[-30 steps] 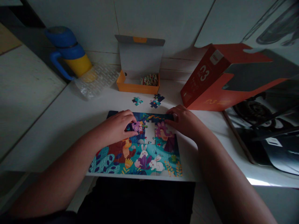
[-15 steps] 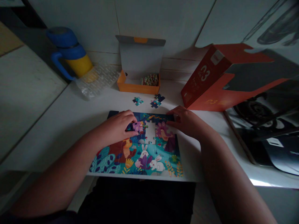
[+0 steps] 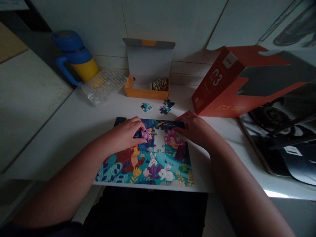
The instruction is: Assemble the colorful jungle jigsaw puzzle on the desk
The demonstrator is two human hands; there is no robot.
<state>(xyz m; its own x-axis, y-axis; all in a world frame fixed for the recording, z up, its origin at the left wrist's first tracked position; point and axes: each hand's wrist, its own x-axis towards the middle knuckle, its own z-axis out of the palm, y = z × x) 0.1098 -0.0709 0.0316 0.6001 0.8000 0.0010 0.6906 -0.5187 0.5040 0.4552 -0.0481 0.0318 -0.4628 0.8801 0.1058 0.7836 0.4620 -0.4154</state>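
Observation:
A colourful jigsaw puzzle (image 3: 138, 164) with forest animals lies near the counter's front edge, with a white gap (image 3: 159, 140) in its upper middle. My left hand (image 3: 130, 133) is over its upper left part, thumb and forefinger closed around a purple puzzle piece (image 3: 147, 134) beside the gap. At the upper right corner, my right hand (image 3: 191, 126) grips the puzzle's edge with bent fingers, the forefinger at the top border and the thumb lower down. Beyond the puzzle lie a loose teal piece (image 3: 146, 107) and a few dark blue pieces (image 3: 165, 108).
An open orange box (image 3: 146, 93) with a bundle inside stands against the wall. To its left are bubble wrap (image 3: 105, 87) and a blue and yellow jug (image 3: 82, 64). A tall red box (image 3: 217, 89) and a gas stove (image 3: 276, 148) are on the right.
Both hands keep nearly the same positions on the puzzle. The view has shifted very slightly; no piece has visibly been taken or let go.

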